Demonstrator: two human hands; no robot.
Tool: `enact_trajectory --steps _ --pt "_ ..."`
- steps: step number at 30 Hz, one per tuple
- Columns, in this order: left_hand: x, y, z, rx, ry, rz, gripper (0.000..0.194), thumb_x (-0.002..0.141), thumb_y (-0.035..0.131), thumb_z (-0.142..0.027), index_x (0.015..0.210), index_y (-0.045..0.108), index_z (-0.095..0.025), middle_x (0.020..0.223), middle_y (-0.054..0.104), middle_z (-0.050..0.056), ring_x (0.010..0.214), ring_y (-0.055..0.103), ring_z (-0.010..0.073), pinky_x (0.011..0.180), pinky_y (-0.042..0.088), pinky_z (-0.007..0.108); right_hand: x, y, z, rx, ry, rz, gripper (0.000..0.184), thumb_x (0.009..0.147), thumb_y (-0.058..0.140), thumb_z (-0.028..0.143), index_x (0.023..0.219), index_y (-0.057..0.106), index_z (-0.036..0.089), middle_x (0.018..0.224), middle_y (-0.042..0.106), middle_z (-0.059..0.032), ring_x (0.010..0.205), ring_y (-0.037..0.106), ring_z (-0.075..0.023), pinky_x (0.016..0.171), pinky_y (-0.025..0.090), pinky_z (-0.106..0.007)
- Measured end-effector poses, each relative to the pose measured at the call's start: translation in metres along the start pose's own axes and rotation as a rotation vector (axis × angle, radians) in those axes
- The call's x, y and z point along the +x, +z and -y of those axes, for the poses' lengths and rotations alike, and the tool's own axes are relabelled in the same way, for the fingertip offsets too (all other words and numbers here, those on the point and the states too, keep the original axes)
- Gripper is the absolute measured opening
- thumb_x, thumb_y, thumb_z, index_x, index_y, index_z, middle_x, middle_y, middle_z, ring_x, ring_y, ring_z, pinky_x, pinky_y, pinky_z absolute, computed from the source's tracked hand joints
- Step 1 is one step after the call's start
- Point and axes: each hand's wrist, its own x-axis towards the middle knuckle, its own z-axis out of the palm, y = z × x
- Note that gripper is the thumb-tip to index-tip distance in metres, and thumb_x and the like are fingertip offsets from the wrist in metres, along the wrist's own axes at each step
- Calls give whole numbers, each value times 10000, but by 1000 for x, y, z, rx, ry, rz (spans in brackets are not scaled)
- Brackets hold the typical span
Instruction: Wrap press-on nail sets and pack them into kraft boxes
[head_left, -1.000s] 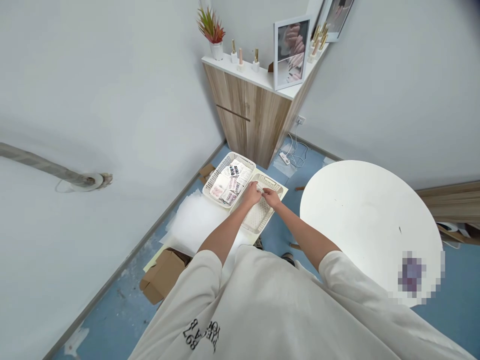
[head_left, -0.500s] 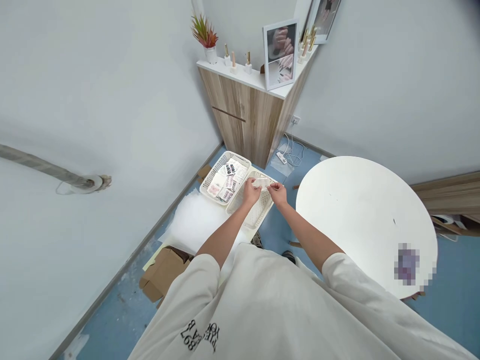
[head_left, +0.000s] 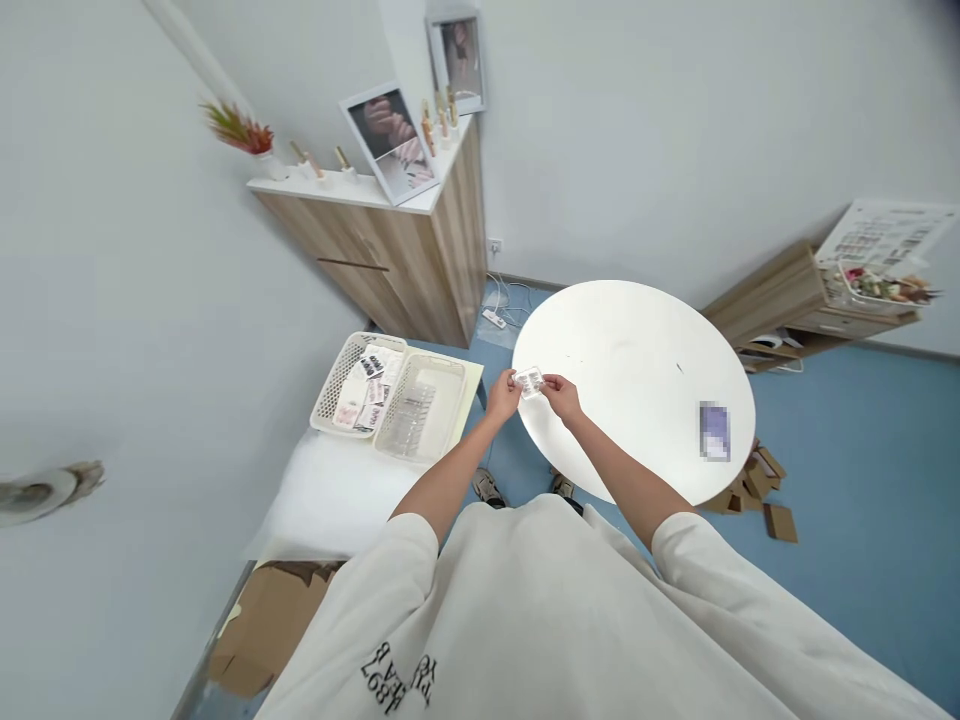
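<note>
Between my two hands is a small clear plastic case (head_left: 529, 381), with rows of small shapes showing in it that look like press-on nails. My left hand (head_left: 502, 397) pinches its left edge, and the fingers of my right hand (head_left: 562, 397) are closed on its right edge. Both hands are over the near-left rim of the round white table (head_left: 622, 400). Left of them stands a white basket (head_left: 454, 400) with a stack of clear plastic cases (head_left: 411, 420) in it. Beside that is another white basket (head_left: 324, 405) holding printed nail cards (head_left: 367, 390).
White foam wrap (head_left: 322, 500) lies near the baskets, above a cardboard box (head_left: 262, 620). A wooden cabinet (head_left: 390, 265) fills the corner. A blurred-out purple item (head_left: 715, 432) lies on the table. Small cartons (head_left: 780, 522) are on the floor at right.
My view and body have turned right. Both hands, still on the clear case, have gone from above the right-hand basket to the edge of the round table.
</note>
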Motion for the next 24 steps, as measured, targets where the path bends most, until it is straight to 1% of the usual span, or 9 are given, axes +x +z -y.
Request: enact_trajectory --steps 3,5,8,10,12,14,17,21,24 --pt "-7 51 -25 73 43 54 304 873 633 -179 1176 648 -205 1016 720 43 896 678 172 861 527 303 -2 -58 -15 -93 43 -91 304 732 647 288 1018 688 192 1085 736 -76 961 693 -207 906 552 -365" --pt "-15 85 -38 149 102 61 232 880 623 -192 1106 667 -210 1047 707 49 918 663 182 876 519 318 -2 -92 -25 -133 110 -138 291 755 637 305 1022 682 196 1070 737 -74 940 697 -206 871 560 -359" --pt "-33 131 -51 291 214 75 197 924 573 -230 1097 665 -219 1079 678 65 993 634 214 933 491 357 -3 -134 -42 -31 220 -92 283 822 611 345 1053 656 188 940 748 -79 842 713 -204 768 574 -333" --pt "-48 159 -55 392 298 141 222 950 539 -240 1136 659 -227 1129 658 83 1086 600 245 997 449 394 -2 -156 -55 24 257 -53 287 845 609 357 1071 643 182 883 746 -81 782 709 -197 723 572 -318" --pt "-61 184 -55 468 358 223 260 961 518 -238 1188 644 -231 1191 634 99 1170 559 274 1052 402 430 -1 -176 -71 -11 281 -42 296 834 621 336 1083 638 177 860 739 -74 743 694 -187 714 566 -312" --pt "-73 204 -53 495 363 289 300 958 511 -228 1236 622 -231 1234 613 110 1218 530 291 1078 379 453 0 -193 -89 -98 301 -41 327 803 632 304 1104 635 178 866 734 -59 731 680 -180 729 559 -314" --pt "-83 228 -43 473 295 352 377 940 504 -202 1307 581 -239 1335 566 109 1264 508 292 1089 386 458 3 -213 -114 -225 295 -45 353 760 646 300 1098 651 199 920 733 -42 810 681 -190 791 546 -324" --pt "-85 251 -24 469 194 408 510 910 506 -184 1419 494 -221 1531 417 114 1379 425 302 1118 370 459 10 -230 -139 -301 256 -35 314 758 628 312 1050 681 213 949 728 -35 894 671 -207 868 527 -347" --pt "-82 262 -14 472 161 477 582 897 515 -187 1473 440 -206 1594 343 125 1436 362 313 1144 339 463 18 -237 -153 -313 223 -43 308 776 609 301 1062 685 214 1016 725 -41 940 663 -206 908 516 -352"
